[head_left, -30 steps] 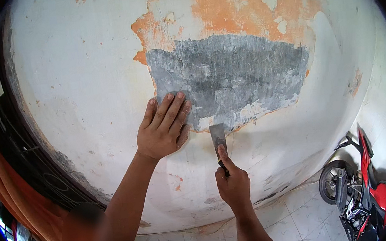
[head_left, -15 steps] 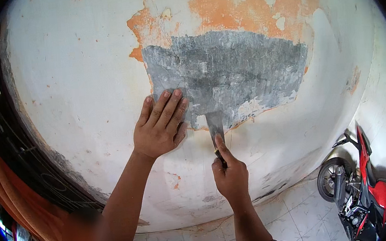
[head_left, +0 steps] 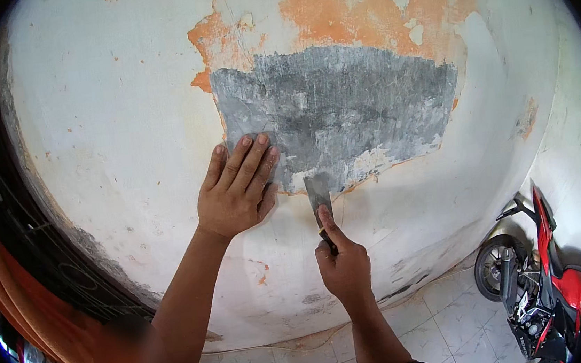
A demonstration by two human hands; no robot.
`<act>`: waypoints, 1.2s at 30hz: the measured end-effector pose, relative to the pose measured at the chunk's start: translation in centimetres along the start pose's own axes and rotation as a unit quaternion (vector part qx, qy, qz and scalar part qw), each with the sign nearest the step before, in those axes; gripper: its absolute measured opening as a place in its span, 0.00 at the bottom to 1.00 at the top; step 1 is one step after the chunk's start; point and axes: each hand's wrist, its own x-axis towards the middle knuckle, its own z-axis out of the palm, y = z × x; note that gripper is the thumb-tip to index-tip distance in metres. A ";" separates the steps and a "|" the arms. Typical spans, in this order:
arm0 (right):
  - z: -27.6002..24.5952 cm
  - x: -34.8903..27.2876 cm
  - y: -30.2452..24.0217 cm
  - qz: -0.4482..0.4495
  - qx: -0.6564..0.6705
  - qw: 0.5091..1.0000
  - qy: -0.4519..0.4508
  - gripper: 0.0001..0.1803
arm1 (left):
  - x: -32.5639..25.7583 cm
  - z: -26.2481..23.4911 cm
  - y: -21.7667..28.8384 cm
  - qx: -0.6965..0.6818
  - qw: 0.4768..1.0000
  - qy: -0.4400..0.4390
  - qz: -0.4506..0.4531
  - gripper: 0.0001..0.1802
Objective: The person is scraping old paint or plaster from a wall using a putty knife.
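While the left hand [head_left: 235, 190] lies flat on the wall [head_left: 104, 129], the right hand [head_left: 344, 264] grips the scraper [head_left: 318, 191] beside it.

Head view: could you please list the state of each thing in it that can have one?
White painted wall: paint peeled, orange layer and a grey bare patch exposed.
Metal-bladed scraper: blade tip at the grey patch's lower edge.
Right hand: grip closed on the scraper, forefinger along the blade.
Left hand: open, flat on the wall.
Red motorcycle: parked on the tiled floor.
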 end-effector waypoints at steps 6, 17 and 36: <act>0.5 -0.7 0.7 -0.009 0.007 1.000 0.020 0.34 | 0.2 -0.1 0.1 0.002 1.000 -0.009 0.002 0.28; 1.1 -0.9 0.6 0.009 -0.002 1.000 0.014 0.37 | 0.3 0.1 0.2 0.005 1.000 -0.019 0.003 0.28; 1.0 -0.3 0.6 0.006 0.001 1.000 0.000 0.36 | 0.2 0.1 -0.1 0.012 1.000 -0.013 0.011 0.28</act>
